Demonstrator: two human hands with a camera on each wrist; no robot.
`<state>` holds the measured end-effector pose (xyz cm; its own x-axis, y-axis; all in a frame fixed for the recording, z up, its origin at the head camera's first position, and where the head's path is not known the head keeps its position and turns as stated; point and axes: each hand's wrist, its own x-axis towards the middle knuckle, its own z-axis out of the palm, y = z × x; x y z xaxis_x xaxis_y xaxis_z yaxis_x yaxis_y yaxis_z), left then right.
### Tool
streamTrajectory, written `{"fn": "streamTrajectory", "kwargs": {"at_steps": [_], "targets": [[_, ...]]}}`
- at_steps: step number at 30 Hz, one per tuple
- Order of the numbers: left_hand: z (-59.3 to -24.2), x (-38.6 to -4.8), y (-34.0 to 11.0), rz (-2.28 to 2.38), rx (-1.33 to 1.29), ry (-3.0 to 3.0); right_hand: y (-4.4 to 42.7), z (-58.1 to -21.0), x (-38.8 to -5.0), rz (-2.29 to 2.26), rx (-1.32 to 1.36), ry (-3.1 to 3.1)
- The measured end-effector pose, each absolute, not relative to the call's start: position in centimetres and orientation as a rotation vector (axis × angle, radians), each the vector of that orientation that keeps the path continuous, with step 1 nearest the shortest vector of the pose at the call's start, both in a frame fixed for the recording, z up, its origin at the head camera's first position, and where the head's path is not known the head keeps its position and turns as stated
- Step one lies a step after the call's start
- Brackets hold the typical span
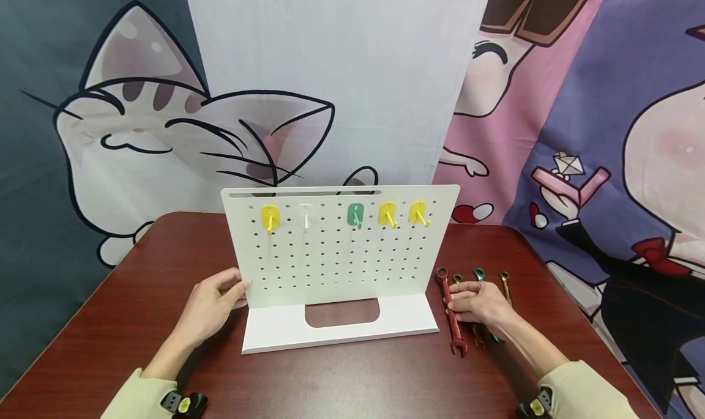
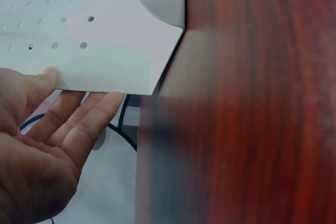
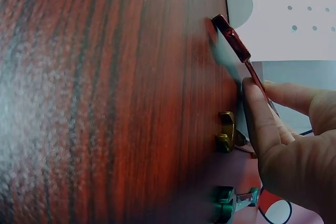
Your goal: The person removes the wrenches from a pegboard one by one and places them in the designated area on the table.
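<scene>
A white pegboard stand (image 1: 341, 254) stands upright on the table, with yellow, clear and green hooks along its top row. My left hand (image 1: 212, 300) holds its left edge, thumb on the front face and fingers behind, as the left wrist view shows on the board (image 2: 105, 66). To the right of the stand, my right hand (image 1: 481, 303) pinches a red combination wrench (image 1: 453, 324) between thumb and fingers. In the right wrist view the red wrench (image 3: 233, 40) is tilted. Beneath and beside this hand lie a green wrench (image 1: 479, 274) and two gold wrenches, partly hidden.
The dark red wooden table (image 1: 352, 382) extends in front of the stand and to both sides. Behind it hangs a cloth backdrop (image 1: 341, 70) with cartoon figures. The stand's base has a rounded cutout.
</scene>
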<state>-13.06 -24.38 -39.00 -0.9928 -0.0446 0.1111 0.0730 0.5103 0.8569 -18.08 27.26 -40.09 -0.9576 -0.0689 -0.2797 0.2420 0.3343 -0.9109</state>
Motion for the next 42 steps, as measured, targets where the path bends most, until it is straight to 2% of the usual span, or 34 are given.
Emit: {"fn": "streamTrajectory", "kwargs": {"at_steps": [28, 42], "targets": [[-38.9, -13.2, -24.3, -1.490, -0.041, -2.626, 25.9, -39.8, -17.6, -1.570, 0.231, 2.504], [-39.1, -13.0, -24.4, -1.478, -0.035, -2.622, 26.1, -39.8, -16.7, -1.834, 0.225, 2.326]]}}
